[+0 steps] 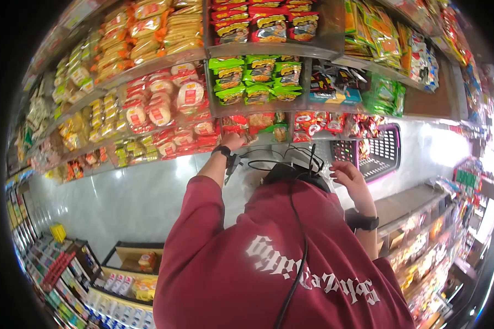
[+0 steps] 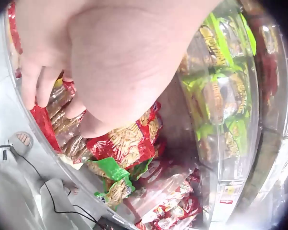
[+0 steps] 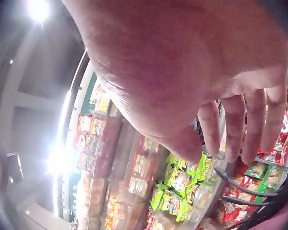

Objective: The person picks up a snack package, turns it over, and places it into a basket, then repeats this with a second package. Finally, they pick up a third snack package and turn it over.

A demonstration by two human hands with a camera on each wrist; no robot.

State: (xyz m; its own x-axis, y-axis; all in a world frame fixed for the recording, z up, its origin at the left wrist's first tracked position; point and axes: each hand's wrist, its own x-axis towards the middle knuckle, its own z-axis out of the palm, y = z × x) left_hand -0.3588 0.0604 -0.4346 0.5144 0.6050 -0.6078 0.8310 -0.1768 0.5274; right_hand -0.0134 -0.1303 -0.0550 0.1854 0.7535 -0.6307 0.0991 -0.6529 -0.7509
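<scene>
At the lowest shelf, my left hand (image 1: 233, 141) is down among snack packets. The left wrist view shows this hand (image 2: 120, 62) with fingers and thumb bent around a red-edged packet of brown pieces (image 2: 67, 132); its palm side hides part of the grip. Beside the thumb lie a red packet of pale sticks (image 2: 127, 143) and a green-topped packet (image 2: 115, 175). My right hand (image 1: 352, 178) hangs in the air near the black basket (image 1: 381, 151), holding nothing. Its fingers are loosely bent in the right wrist view, where the hand (image 3: 197, 76) is in front of the shelves.
Green packets (image 1: 258, 79) and clear packs of round cakes (image 1: 159, 107) fill the shelves above and left. Black cables (image 1: 274, 159) hang in front of the body, close to the shelf edge. Another shelf unit (image 1: 417, 236) stands at the right.
</scene>
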